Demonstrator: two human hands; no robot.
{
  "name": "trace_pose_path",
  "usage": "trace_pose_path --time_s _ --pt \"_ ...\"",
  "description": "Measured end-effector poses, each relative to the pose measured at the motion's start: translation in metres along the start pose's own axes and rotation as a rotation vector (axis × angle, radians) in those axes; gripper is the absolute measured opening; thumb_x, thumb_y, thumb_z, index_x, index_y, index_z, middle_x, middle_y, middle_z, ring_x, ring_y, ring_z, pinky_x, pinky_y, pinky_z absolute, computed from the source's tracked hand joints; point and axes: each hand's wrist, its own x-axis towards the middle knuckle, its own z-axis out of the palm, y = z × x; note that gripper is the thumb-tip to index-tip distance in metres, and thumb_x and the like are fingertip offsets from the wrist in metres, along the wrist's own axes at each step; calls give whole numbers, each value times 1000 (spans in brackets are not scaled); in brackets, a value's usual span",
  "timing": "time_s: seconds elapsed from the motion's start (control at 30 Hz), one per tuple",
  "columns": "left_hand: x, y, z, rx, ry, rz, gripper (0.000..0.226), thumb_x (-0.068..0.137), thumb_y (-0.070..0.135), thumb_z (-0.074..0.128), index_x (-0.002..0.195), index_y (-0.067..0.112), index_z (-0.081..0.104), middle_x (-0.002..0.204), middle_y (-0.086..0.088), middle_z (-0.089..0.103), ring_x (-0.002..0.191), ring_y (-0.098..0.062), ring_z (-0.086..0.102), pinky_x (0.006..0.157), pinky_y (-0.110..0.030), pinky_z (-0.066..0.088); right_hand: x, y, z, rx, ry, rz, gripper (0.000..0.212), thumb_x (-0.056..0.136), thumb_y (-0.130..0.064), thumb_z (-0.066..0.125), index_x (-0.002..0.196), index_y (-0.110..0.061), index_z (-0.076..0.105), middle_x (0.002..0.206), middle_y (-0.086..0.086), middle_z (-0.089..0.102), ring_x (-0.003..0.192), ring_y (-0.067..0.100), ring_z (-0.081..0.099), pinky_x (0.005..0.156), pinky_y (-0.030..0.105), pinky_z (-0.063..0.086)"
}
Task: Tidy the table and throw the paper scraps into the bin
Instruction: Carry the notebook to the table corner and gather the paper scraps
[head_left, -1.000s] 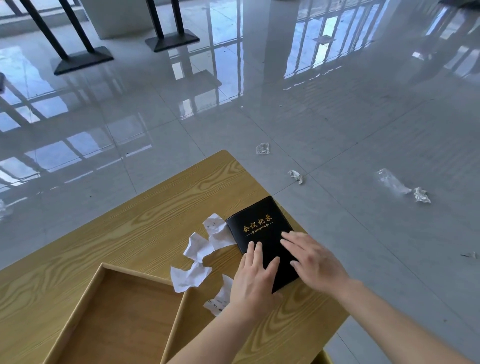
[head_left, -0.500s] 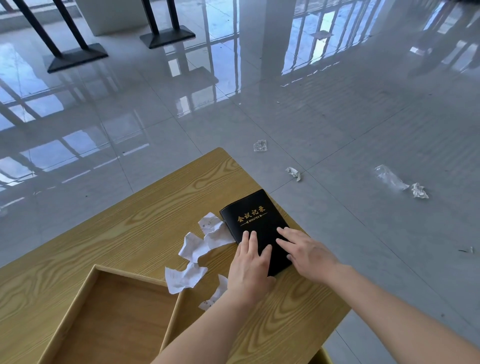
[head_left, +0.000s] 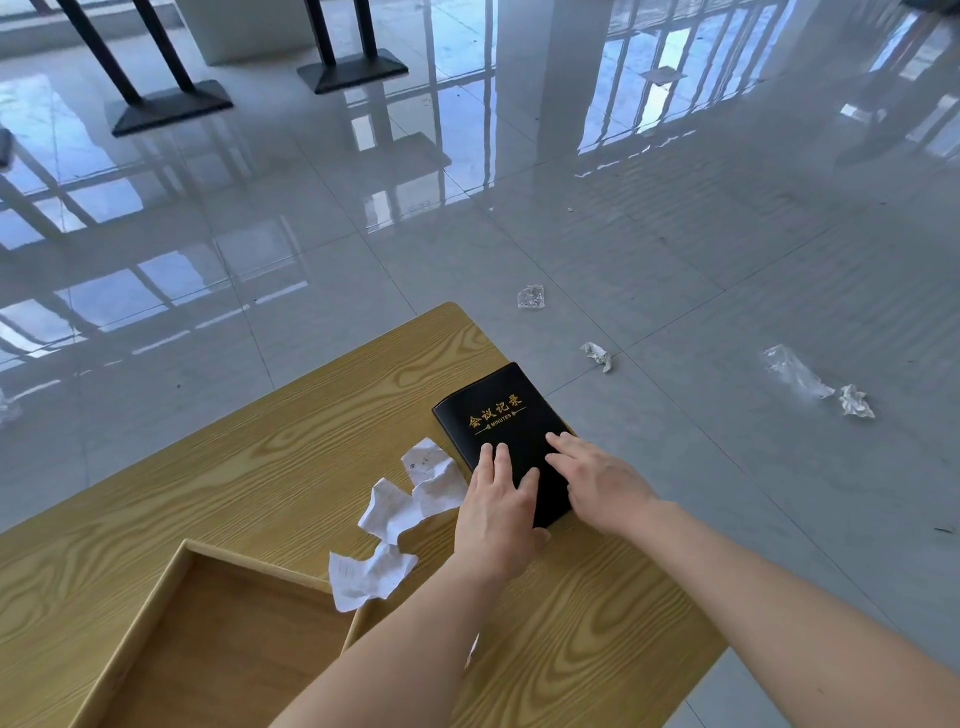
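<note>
A black notebook (head_left: 498, 410) with gold lettering lies near the right edge of the wooden table (head_left: 260, 467). My left hand (head_left: 496, 514) and my right hand (head_left: 602, 488) both rest flat on its near half, fingers spread, gripping nothing. Crumpled white paper scraps lie just left of the notebook: one (head_left: 434, 475) touching it, one (head_left: 389, 506) beside that, and one (head_left: 369, 577) nearer me against the tray. A sliver of another scrap (head_left: 471, 652) shows under my left forearm. No bin is in view.
A shallow wooden tray (head_left: 249, 564) sits at the near left of the table. On the glossy tiled floor beyond lie crumpled bits (head_left: 530, 297), (head_left: 597, 356), (head_left: 857, 401) and a clear wrapper (head_left: 792, 371). Black stand bases (head_left: 171, 106), (head_left: 353, 70) are far back.
Both hands have slid the notebook a little away from me along the table, toward its far corner. The paper scraps have stayed put.
</note>
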Motion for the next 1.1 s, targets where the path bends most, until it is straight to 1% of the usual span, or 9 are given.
trace_pose_path --time_s 0.07,0.13,0.23,0.33,0.53,0.8,0.93,1.1 --pt "6 -4 -1 -3 8 -7 81 83 43 71 149 20 30 160 -23 6 149 -39 -6 121 -46 13 9 -1 -2 -1 8 0 49 96 -5 40 144 -13 44 163 0 20 151 15 15 119 37 27" --pt "13 -8 -2 -14 14 -17 81 82 43 72 148 20 31 160 -23 6 149 -38 -6 121 -46 17 18 -1 -6 -5 15 -4 50 94 -5 40 144 -13 45 163 0 22 150 15 16 118 34 25" --pt "22 -14 -5 -32 28 -44 80 82 43 73 147 21 33 161 -22 6 149 -37 -6 119 -46 23 32 -3 -11 -2 12 -14 50 93 -4 41 143 -11 46 163 1 23 150 15 17 118 36 29" --pt "30 -20 -6 -28 41 -59 81 81 45 73 148 21 33 160 -23 7 149 -37 -5 118 -46 25 46 -5 -14 2 7 -12 49 94 -4 42 142 -11 47 162 1 24 150 15 17 118 38 30" --pt "37 -30 -8 -37 69 -96 81 82 46 72 148 23 32 161 -20 7 149 -35 -6 116 -46 30 68 -9 -13 19 27 -8 42 97 -18 49 139 -12 50 161 -1 27 150 14 19 118 36 30" --pt "43 -39 -11 -29 61 -92 82 82 43 73 149 23 30 162 -18 5 149 -33 -9 117 -44 22 72 -15 -7 31 86 3 37 97 -17 53 134 -11 55 160 1 31 149 17 23 115 38 36" --pt "42 -39 -11 -19 61 -88 82 83 43 72 150 22 29 162 -19 4 149 -34 -10 119 -44 19 72 -17 -6 31 99 8 39 97 -16 53 136 -11 53 160 1 31 149 17 23 115 36 34" --pt "41 -39 -13 -10 49 -86 80 85 45 69 150 24 28 162 -18 2 149 -32 -10 119 -44 18 72 -17 -8 25 85 11 39 97 -15 53 136 -10 53 159 2 31 149 18 22 116 36 32"
